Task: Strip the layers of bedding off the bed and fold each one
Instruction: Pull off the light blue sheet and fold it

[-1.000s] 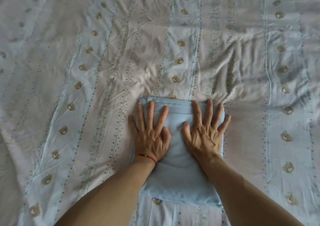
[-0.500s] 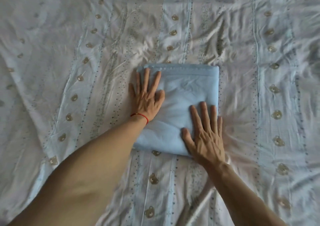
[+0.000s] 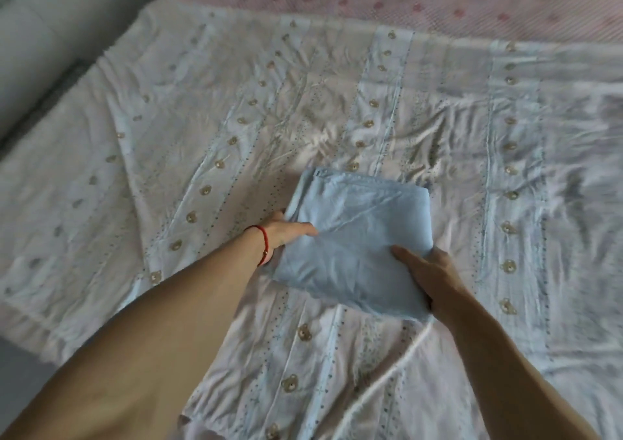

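Observation:
A folded light-blue sheet forms a thick rectangle in the middle of the bed. My left hand grips its left edge, thumb on top and fingers tucked under the fabric. My right hand holds the near right corner the same way, thumb lying across the top. The bundle tilts a little and looks raised off the bedding. Beneath it spreads a white bedspread with pale blue stripes and small bear prints, wrinkled near the centre.
A pink patterned layer shows along the far edge of the bed. At the far left runs a grey wall or headboard. The bed's left edge drops away at the lower left.
Both hands were pressing flat on the folded blue sheet. Now they have slid to its sides and taken hold of it. The camera has pulled back, showing more of the bed.

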### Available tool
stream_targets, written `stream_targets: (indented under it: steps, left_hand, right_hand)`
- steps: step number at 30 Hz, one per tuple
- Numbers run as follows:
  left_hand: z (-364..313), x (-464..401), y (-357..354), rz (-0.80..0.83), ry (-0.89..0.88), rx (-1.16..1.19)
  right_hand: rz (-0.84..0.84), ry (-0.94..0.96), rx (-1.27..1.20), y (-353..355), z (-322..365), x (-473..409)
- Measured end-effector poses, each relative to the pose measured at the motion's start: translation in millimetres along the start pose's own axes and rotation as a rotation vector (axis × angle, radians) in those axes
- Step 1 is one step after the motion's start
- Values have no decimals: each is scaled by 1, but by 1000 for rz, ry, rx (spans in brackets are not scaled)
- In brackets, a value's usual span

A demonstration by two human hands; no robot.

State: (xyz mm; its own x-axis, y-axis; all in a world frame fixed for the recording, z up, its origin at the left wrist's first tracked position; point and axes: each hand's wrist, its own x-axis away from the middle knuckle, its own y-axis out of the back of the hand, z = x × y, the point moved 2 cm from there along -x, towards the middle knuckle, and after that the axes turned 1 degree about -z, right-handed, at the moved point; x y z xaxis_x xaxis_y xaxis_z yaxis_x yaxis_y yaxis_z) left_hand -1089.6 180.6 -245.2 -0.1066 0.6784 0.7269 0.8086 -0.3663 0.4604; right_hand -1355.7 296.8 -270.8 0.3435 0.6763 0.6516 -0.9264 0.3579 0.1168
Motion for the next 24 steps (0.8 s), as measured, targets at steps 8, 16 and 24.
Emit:
stream_targets:
  steps: [8, 16, 24]
  left_hand:
    - [3, 209, 80, -89, -266, 344]
    - [59, 417, 145, -449, -349, 729]
    - [238, 612, 119, -958, -103, 1083]
  right_hand:
    - [125, 348, 212, 30, 103, 181]
    - [488, 562, 209, -9, 211, 311]
    - [1033, 756, 547, -123, 162, 461]
